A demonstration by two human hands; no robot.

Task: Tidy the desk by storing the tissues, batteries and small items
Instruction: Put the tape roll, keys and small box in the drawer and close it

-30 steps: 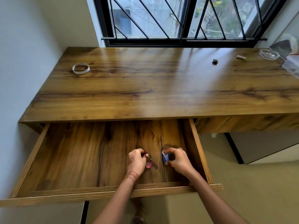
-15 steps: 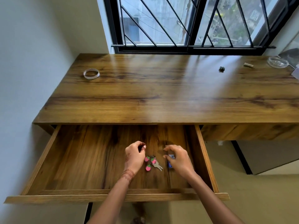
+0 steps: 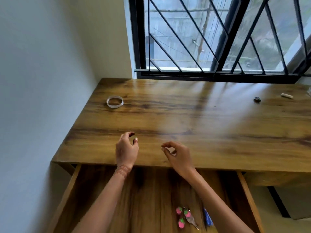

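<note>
Open drawer (image 3: 151, 190) holds keys (image 3: 185, 216), blue battery (image 3: 208, 219); left hand (image 3: 127, 148), right hand (image 3: 178, 155) loosely curled, empty, over desk (image 3: 202, 123).

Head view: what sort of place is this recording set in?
Most likely a room in a home, perhaps a study corner: a wooden desk with an open drawer stands against a plain wall under a barred window, and keys with pink charms lie in the drawer.

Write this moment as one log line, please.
left hand: empty | right hand: empty | drawer: open | keys, blue pack: in drawer | tape ring: on desk
</note>
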